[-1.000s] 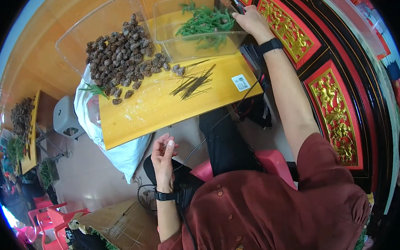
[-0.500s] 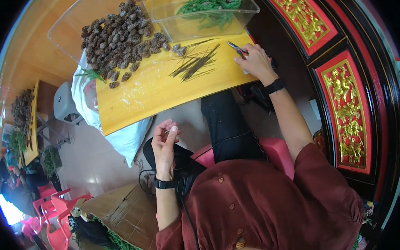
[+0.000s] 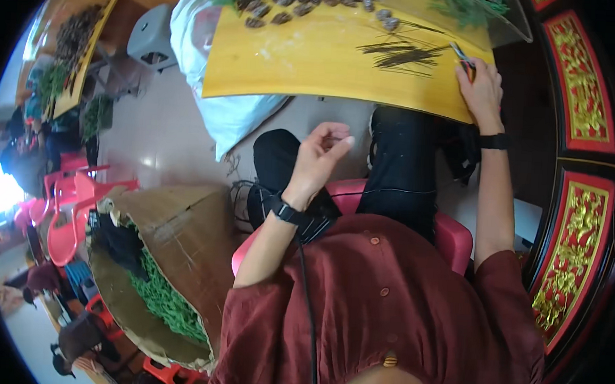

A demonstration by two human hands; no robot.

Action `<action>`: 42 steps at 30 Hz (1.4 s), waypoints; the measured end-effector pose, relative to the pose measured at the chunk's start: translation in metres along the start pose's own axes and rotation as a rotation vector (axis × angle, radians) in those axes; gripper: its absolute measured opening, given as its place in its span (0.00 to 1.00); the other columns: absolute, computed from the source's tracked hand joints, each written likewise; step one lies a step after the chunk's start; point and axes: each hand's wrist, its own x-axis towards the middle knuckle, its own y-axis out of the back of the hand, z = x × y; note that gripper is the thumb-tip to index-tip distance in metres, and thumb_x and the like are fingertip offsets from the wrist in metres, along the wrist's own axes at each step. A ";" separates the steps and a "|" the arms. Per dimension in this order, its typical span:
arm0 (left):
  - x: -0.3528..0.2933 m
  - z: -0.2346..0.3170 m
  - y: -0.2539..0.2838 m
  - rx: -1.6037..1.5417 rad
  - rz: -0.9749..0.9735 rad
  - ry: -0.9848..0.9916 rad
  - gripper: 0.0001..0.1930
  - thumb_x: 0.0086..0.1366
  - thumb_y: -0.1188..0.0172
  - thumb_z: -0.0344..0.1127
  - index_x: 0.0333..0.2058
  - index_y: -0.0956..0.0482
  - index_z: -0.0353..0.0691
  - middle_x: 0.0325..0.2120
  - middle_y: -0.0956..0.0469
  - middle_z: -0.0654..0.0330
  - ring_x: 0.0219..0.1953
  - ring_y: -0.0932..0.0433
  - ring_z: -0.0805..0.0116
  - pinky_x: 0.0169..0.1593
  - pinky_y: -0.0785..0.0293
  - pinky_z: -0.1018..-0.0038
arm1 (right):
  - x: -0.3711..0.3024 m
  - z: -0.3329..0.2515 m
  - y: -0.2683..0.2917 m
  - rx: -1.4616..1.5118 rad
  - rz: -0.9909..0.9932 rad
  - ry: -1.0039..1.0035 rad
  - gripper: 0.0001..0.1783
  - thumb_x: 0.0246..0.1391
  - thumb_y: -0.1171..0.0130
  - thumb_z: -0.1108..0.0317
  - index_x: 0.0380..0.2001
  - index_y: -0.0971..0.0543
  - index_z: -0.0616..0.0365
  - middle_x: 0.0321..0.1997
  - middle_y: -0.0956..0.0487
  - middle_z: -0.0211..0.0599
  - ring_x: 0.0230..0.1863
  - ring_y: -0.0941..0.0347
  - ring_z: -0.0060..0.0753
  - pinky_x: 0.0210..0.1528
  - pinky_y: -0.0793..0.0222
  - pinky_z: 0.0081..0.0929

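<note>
At the right end of the yellow tabletop (image 3: 293, 66), my right hand (image 3: 484, 93) is closed around a pair of pliers (image 3: 458, 51), whose metal jaws point up and left. Dark thin wires (image 3: 404, 54) lie in a loose bundle just left of the pliers. My left hand (image 3: 317, 159) is raised above my lap, in front of the table, with fingers curled and thumb drawn toward them. Anything between those fingertips is too small to make out. Brown pine cones (image 3: 303, 9) are heaped along the table's far side, a few lying loose nearer me.
A clear plastic bin (image 3: 514, 29) with green sprigs (image 3: 463, 7) stands at the far right. Beside my left is a cardboard box (image 3: 187, 238) full of greenery (image 3: 166, 299). A white sack (image 3: 238, 122) hangs by the table; a grey stool (image 3: 151, 38) stands beyond it.
My view has turned down and to the left, so more of the cardboard box shows and less of the cone heap. My right hand keeps its grip on the pliers; my left stays curled.
</note>
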 end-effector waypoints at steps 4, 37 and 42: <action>-0.002 0.007 0.019 0.106 -0.078 -0.041 0.15 0.61 0.38 0.36 0.45 0.24 0.39 0.38 0.23 0.65 0.36 0.25 0.78 0.38 0.32 0.81 | 0.007 -0.020 -0.002 -0.046 -0.041 0.020 0.22 0.56 0.45 0.53 0.50 0.28 0.52 0.47 0.29 0.46 0.51 0.34 0.52 0.51 0.38 0.44; 0.334 0.205 0.376 1.084 0.250 -0.413 0.17 0.56 0.37 0.49 0.35 0.21 0.40 0.29 0.19 0.55 0.32 0.20 0.60 0.35 0.26 0.68 | 0.022 -0.243 -0.094 0.148 0.204 0.242 0.20 0.54 0.41 0.74 0.50 0.29 0.64 0.55 0.32 0.52 0.58 0.36 0.50 0.60 0.42 0.36; 0.355 0.162 0.386 0.401 0.276 -0.243 0.14 0.56 0.36 0.37 0.23 0.20 0.29 0.19 0.21 0.53 0.20 0.23 0.65 0.24 0.28 0.70 | 0.007 -0.239 -0.127 0.164 0.193 0.235 0.17 0.55 0.42 0.71 0.48 0.27 0.62 0.54 0.30 0.51 0.57 0.35 0.50 0.60 0.41 0.37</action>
